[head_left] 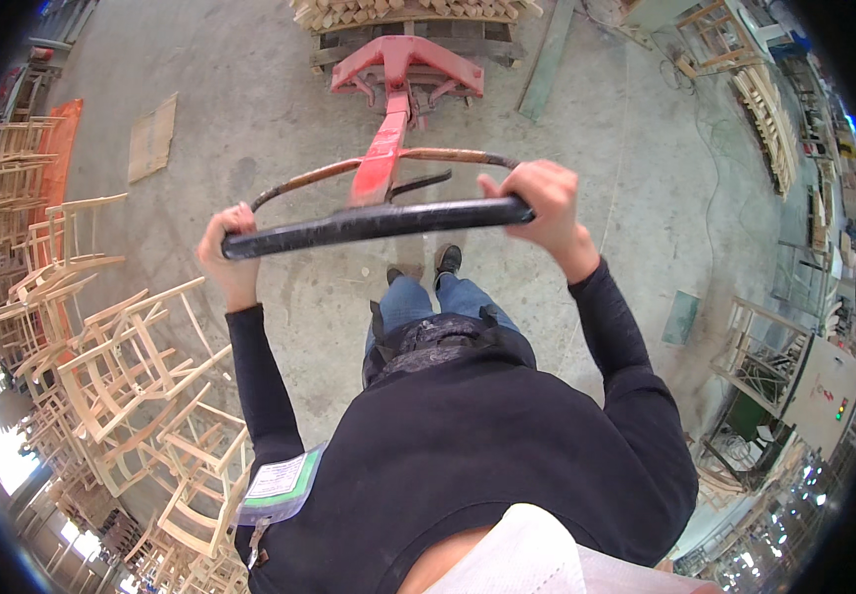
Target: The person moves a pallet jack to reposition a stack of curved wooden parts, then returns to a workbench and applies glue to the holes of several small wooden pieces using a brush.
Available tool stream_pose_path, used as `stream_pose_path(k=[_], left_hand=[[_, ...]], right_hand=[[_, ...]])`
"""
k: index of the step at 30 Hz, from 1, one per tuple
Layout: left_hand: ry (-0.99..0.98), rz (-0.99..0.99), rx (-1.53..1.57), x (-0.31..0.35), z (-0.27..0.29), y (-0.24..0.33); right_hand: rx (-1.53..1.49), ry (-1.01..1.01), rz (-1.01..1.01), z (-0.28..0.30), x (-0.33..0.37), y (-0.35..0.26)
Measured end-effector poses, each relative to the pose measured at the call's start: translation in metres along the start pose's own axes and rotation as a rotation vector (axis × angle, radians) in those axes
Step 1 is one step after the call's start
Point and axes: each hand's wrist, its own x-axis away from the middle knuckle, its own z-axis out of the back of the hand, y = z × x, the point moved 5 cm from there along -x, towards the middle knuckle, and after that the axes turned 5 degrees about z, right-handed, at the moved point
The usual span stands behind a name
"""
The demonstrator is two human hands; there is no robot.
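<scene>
Both of my hands grip the black handlebar (369, 226) of a red pallet jack (393, 69). My left hand (225, 247) closes round the bar's left end. At the right end, my right hand (545, 203) wraps the bar with its thumb raised along the top. The jack's red shaft (381, 153) runs away from me to its body, and worn curved side bars join it to the handle. A small black lever (421, 183) sticks out beside the shaft. Ahead, the jack stands against a wooden pallet (468, 42) loaded with stacked wood pieces (398, 12).
Many bare wooden chair frames (131, 356) crowd the left side. A flat cardboard piece (153, 139) lies on the concrete floor (250, 109). A greenish board (548, 64) lies right of the pallet. Stacked wood strips (766, 129) and a grey control cabinet (824, 396) stand at right.
</scene>
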Motion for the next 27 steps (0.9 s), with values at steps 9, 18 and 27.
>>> stream_pose_path(k=[9,18,27], left_hand=[[0.031,-0.080,-0.116,-0.128,-0.013,-0.087],[-0.011,0.126,-0.063,-0.230,-0.043,-0.102],[0.484,0.098,-0.072,-0.163,-0.059,-0.121]], right_hand=[[0.236,0.378,-0.199,-0.028,-0.056,0.013],[0.523,0.577,-0.047,-0.086,-0.143,0.034],[0.297,0.459,0.101,-0.148,-0.241,0.194]])
